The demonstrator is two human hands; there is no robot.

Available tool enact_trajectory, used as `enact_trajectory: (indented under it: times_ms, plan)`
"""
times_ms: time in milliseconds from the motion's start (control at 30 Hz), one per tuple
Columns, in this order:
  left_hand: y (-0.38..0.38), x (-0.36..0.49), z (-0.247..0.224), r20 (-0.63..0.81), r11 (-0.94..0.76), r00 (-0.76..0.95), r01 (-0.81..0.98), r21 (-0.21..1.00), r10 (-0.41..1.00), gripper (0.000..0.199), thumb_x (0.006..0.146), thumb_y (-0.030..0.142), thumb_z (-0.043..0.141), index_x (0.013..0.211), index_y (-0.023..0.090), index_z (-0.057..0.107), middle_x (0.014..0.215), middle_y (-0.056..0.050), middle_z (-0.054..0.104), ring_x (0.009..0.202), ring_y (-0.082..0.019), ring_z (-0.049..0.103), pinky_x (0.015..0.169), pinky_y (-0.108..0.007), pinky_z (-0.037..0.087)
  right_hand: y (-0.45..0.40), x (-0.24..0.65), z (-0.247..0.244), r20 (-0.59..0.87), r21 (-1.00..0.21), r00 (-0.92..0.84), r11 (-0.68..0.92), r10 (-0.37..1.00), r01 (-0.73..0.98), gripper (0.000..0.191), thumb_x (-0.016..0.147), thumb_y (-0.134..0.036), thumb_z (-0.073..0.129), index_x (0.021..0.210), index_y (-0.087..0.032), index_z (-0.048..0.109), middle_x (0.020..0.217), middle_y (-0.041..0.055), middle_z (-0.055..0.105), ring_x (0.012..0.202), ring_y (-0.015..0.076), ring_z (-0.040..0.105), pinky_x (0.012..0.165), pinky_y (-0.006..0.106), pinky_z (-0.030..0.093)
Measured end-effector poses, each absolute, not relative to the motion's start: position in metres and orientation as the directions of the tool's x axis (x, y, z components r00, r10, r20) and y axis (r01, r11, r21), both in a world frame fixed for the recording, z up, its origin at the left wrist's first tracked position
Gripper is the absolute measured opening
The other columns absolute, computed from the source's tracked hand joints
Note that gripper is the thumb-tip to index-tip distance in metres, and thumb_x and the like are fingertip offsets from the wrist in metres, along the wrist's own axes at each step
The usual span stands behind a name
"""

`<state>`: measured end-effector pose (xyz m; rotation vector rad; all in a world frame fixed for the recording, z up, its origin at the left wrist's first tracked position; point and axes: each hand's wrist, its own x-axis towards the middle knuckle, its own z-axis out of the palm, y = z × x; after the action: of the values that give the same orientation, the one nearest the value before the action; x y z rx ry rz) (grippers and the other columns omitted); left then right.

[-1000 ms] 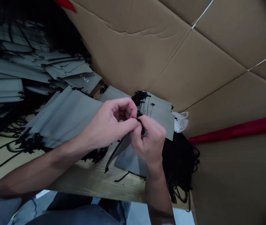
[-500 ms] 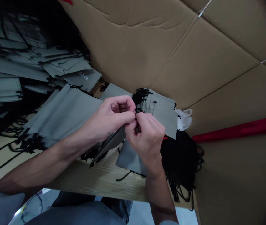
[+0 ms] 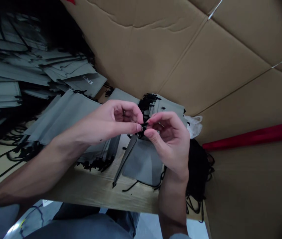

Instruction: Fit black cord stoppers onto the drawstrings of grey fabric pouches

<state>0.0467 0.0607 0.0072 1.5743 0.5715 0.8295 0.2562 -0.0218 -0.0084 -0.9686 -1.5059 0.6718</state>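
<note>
At the far left, grey fabric pouches lie in loose stacks (image 3: 4,89), flat and overlapping, with black drawstrings trailing between them. Nearer the middle, one pouch with pale lettering (image 3: 87,83) (only a few letters can be read) lies on top of the heap. Below it a fanned row of grey pouches (image 3: 63,116) rests on the wooden tabletop (image 3: 93,191), their black cord ends bunched along the near edge.

The left hand (image 3: 113,121) comes in from the lower left, forearm across the fanned row. Its thumb and forefinger are pinched shut on a black drawstring (image 3: 142,127), the other fingers curled in above. The drawstring belongs to the grey pouch (image 3: 141,161) that hangs just below both hands, its lower edge reaching the tabletop and one side folded edge-on toward the camera.

The right hand (image 3: 171,139) meets the left at the same spot: thumb and forefinger tips close on the cord, touching the left fingertips, while the remaining fingers are loosely spread. Behind the hands another stack of grey pouches (image 3: 171,108) stands against the cardboard wall (image 3: 156,49). Right of that lie a crumpled white plastic bag (image 3: 194,124) and a heap of loose black cords (image 3: 200,172), then a red strip (image 3: 252,136) across the cardboard.
</note>
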Motion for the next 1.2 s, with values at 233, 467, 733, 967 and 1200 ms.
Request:
enact_trajectory:
  times_ms: [233,467,733,967,1200]
  plan:
    - [0.059,0.049,0.009,0.156,-0.083,0.698,-0.137,0.987,0.699,0.024,0.078,0.022,0.098,0.089,0.019,0.077,0.084,0.002,0.076,0.073,-0.010,0.068,0.064,-0.017,0.055,-0.017,0.252,-0.009,0.458,-0.885,-0.043,0.460,0.888,0.067,0.030,0.092,-0.027,0.107,0.097,-0.025,0.078,0.094,-0.0029,0.076,0.083,0.0130,0.074,0.074,0.023,0.066]
    - [0.049,0.053,0.014,0.216,-0.169,0.625,-0.136,0.976,0.750,0.011,0.077,0.013,0.085,0.083,0.021,0.078,0.075,0.003,0.073,0.064,-0.009,0.060,0.054,-0.018,0.045,-0.015,0.246,-0.011,0.564,-0.819,0.018,0.556,0.826,0.139,0.030,0.100,-0.029,0.098,0.092,-0.025,0.070,0.091,-0.0022,0.074,0.084,0.0150,0.074,0.074,0.027,0.067]
    - [0.035,0.057,0.012,0.296,-0.257,0.546,-0.148,0.955,0.784,0.010,0.077,0.013,0.077,0.081,0.022,0.077,0.078,0.001,0.073,0.076,-0.014,0.064,0.067,-0.025,0.050,-0.018,0.243,-0.013,0.636,-0.768,-0.006,0.633,0.772,0.094,0.032,0.100,-0.016,0.096,0.094,-0.026,0.067,0.091,-0.0030,0.071,0.085,0.0151,0.071,0.075,0.028,0.063]
    - [0.024,0.060,0.012,0.408,-0.399,0.453,-0.121,0.909,0.792,0.015,0.079,0.011,0.073,0.083,0.025,0.076,0.078,0.002,0.071,0.076,-0.015,0.062,0.067,-0.031,0.049,-0.019,0.241,-0.012,0.665,-0.741,0.010,0.659,0.746,0.130,0.032,0.104,-0.026,0.094,0.093,-0.028,0.065,0.087,-0.0030,0.071,0.084,0.0174,0.074,0.072,0.031,0.065]
    - [0.017,0.059,0.011,0.527,-0.543,0.404,-0.083,0.835,0.748,0.016,0.083,0.012,0.076,0.089,0.027,0.076,0.084,0.003,0.075,0.076,-0.015,0.065,0.070,-0.033,0.052,-0.022,0.242,-0.008,0.624,-0.780,0.006,0.623,0.781,0.053,0.035,0.101,-0.028,0.099,0.093,-0.027,0.065,0.088,-0.0031,0.071,0.085,0.0166,0.074,0.073,0.029,0.067]
